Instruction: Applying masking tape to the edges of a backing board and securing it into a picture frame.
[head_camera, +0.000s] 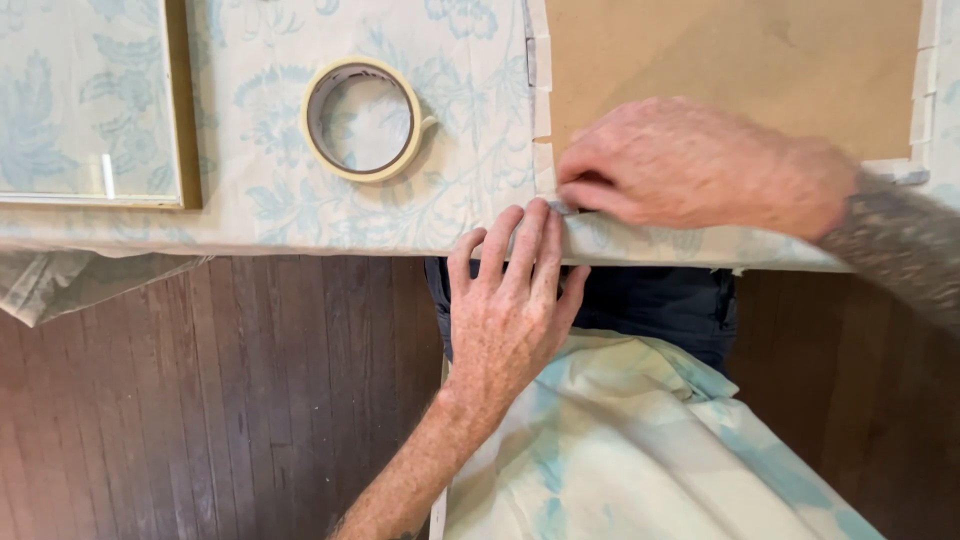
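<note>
The left hand (510, 310) lies flat with fingers together, fingertips pressing the fabric (440, 190) down at the near corner of the board (730, 60). The right hand (690, 165) comes in from the right, thumb and forefinger pinched together on a small pale piece at that same corner, likely a strip of tape, though it is too small to be sure. The two hands almost touch there.

The board is brown and lies on the floral fabric, with short tape strips (541, 110) along its left edge and more down its right edge. The tape roll (362, 118) lies on the fabric well to the left of the board, and a gold-edged frame (95, 110) lies farther left still. Below the board, the fabric hangs over the table edge towards the person's lap, above a dark wood floor (220, 400).

The step in hand looks like fastening the fabric to the board at its near left corner: one hand holds the fold tight while the other sets the strip. The next move seems to call for firm rubbing along the strip without letting the fabric slacken, then a fresh strip from the roll for the untaped near edge.
</note>
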